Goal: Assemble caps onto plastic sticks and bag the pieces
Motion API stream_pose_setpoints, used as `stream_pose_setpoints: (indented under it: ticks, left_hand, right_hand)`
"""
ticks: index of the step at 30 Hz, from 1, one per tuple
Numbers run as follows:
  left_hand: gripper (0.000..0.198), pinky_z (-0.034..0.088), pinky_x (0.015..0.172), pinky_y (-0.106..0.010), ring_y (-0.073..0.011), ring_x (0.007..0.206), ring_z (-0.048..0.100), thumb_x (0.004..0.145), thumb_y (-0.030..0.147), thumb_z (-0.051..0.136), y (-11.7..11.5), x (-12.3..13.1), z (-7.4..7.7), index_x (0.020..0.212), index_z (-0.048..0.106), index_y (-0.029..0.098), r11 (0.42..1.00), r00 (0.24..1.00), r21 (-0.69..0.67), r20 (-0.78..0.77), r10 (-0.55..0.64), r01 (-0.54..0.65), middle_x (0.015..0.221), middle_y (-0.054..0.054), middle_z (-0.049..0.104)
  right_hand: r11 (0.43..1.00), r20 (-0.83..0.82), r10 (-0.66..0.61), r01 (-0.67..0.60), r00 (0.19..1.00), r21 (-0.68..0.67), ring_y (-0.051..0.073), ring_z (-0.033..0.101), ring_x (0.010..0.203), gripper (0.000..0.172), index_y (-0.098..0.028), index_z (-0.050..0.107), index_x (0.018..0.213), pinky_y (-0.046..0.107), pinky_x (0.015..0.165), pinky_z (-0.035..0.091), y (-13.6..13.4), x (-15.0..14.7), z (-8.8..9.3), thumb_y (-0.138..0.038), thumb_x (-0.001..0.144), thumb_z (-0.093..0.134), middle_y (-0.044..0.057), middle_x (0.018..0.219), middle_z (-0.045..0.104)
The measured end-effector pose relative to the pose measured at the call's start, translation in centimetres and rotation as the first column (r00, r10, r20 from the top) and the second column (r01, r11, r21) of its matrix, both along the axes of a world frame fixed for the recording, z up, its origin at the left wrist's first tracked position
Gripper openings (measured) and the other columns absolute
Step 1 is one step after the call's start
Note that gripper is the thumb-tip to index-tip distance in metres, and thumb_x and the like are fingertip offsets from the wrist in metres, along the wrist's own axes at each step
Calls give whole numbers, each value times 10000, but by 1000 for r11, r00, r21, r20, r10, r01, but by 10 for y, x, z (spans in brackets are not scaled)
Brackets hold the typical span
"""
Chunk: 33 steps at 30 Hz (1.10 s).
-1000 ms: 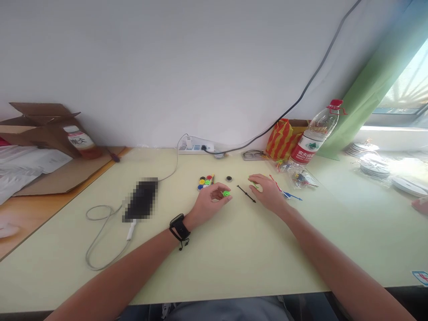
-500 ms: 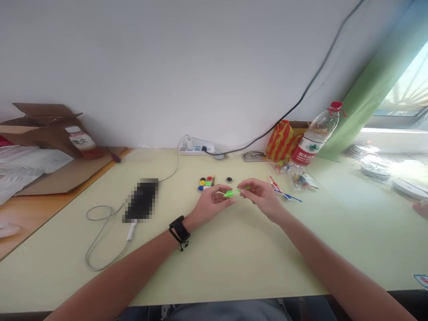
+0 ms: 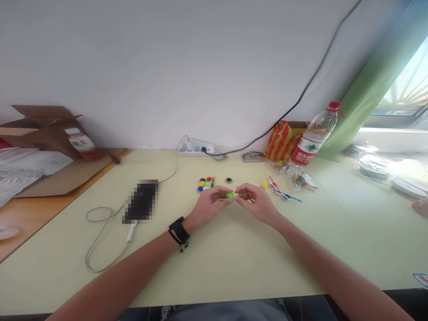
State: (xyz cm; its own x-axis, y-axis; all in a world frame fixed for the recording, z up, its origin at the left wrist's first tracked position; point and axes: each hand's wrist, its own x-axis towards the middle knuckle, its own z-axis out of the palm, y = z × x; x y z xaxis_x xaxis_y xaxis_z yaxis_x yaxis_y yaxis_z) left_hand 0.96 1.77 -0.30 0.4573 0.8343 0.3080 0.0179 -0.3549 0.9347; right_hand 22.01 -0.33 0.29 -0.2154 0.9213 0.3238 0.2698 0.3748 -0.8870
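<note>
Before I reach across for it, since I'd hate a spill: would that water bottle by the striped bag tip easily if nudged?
Probably. The water bottle is tall, narrow and already leans against the striped bag. It looks mostly empty, so likely light. Once down, its round body could roll.

I see a small green piece (image 3: 229, 195) of glossy plastic, and the table (image 3: 234, 258) under it looks smooth and matt, a pale laminate. The water bottle (image 3: 310, 140) is clear shiny plastic, and the box (image 3: 40, 129) is rough brown cardboard.
</note>
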Motion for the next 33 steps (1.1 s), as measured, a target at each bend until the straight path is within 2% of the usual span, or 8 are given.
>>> stream_pose_setpoints:
  ticks: [3, 6, 16, 22, 25, 28, 31, 33]
  left_hand:
    - [263, 583, 989, -423, -239, 1029, 726, 849, 351, 790, 1, -1, -1, 1040, 742, 177, 999, 999, 25, -14, 31, -30, 1071, -94, 765]
    - [260, 587, 980, -422, -229, 995, 724, 836, 361, 803, 1, -1, -1, 1003, 737, 173, 999, 1000, 32, -9, 15, -14, 1041, -90, 761]
    - [226, 586, 958, -394, -196, 931, 702, 839, 346, 807, 1, -3, 2, 907, 702, 157, 998, 998, 35, -5, -61, 61, 957, -74, 729]
    - [241, 590, 904, -370, -206, 943, 708, 858, 358, 793, -4, -2, 9, 974, 716, 162, 990, 994, -92, 35, -101, 104, 1011, -89, 731]
    - [240, 586, 879, -362, -223, 986, 704, 896, 383, 750, -4, -2, 10, 1002, 735, 169, 981, 988, -126, 61, -141, 148, 1064, -106, 734]
    - [257, 573, 928, -365, -226, 1022, 703, 859, 375, 790, -1, -3, 7, 1014, 740, 177, 979, 987, -133, 65, -145, 152, 1069, -100, 734]
    - [294, 575, 932, -362, -204, 970, 709, 819, 387, 823, 3, -3, 4, 1017, 733, 188, 988, 995, -130, 52, -81, 87, 1019, -72, 729]
    - [315, 584, 911, -361, -191, 924, 708, 807, 399, 830, 6, -4, 2, 1014, 730, 184, 989, 997, -140, 58, -42, 50, 982, -60, 724]
  right_hand:
    - [1000, 63, 8, -6, 998, -25, 141, 529, 588, 275, -220, 653, 968, 269, 524, 437, 2, 4, 0, -470, 871, 717, -16, 691, 580]
    - [998, 71, 46, -43, 996, -39, 129, 455, 560, 302, -221, 643, 968, 257, 494, 381, 4, 7, 2, -503, 875, 699, -38, 650, 495]
    - [991, 25, 113, -111, 993, -78, 120, 420, 584, 310, -217, 640, 991, 259, 537, 366, 1, 8, 9, -496, 874, 707, -55, 671, 433]
    - [986, -45, 108, -112, 993, -122, 123, 423, 617, 335, -212, 636, 1011, 258, 559, 361, 0, 8, 13, -505, 869, 718, -51, 689, 424]
    - [980, -93, 117, -130, 989, -150, 125, 444, 635, 350, -215, 633, 1041, 260, 577, 376, 0, 9, 14, -497, 859, 731, -44, 716, 456]
    - [976, -124, 127, -147, 984, -163, 112, 463, 630, 372, -230, 610, 1131, 259, 585, 403, 1, 10, 10, -471, 869, 721, -31, 806, 505]
    - [992, -100, 56, -66, 993, -104, 106, 505, 637, 507, -281, 505, 1328, 269, 601, 455, 3, 11, 5, -466, 892, 686, 3, 989, 565]
    - [999, -42, -1, 0, 999, -33, 112, 532, 650, 565, -302, 442, 1409, 275, 611, 475, 3, 10, 2, -459, 912, 659, 11, 1023, 571]
